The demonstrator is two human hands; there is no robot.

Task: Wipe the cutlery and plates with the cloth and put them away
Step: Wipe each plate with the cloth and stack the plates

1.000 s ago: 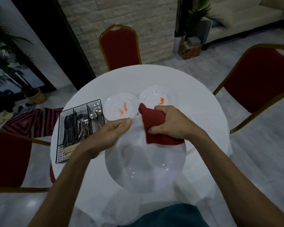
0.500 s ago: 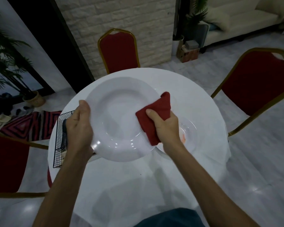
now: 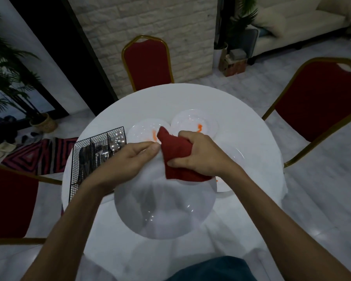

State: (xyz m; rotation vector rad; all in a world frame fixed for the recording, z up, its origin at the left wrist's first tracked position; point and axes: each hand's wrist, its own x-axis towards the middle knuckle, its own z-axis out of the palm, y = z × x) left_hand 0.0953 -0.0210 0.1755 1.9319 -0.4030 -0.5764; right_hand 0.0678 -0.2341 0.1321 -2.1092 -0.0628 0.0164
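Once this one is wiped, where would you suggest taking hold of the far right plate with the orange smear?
Probably its right rim, from the right: the smeared plate lies flat, its left edge crowds the neighbouring plate, and the smear sits inside the rim.

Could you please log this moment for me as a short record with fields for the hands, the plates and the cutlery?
left hand: grips the far rim of the large plate
right hand: presses the red cloth on that rim
large plate: held tilted, looks clean
small plates: two on the table, orange smears
cutlery: in the wire basket, left of the plates
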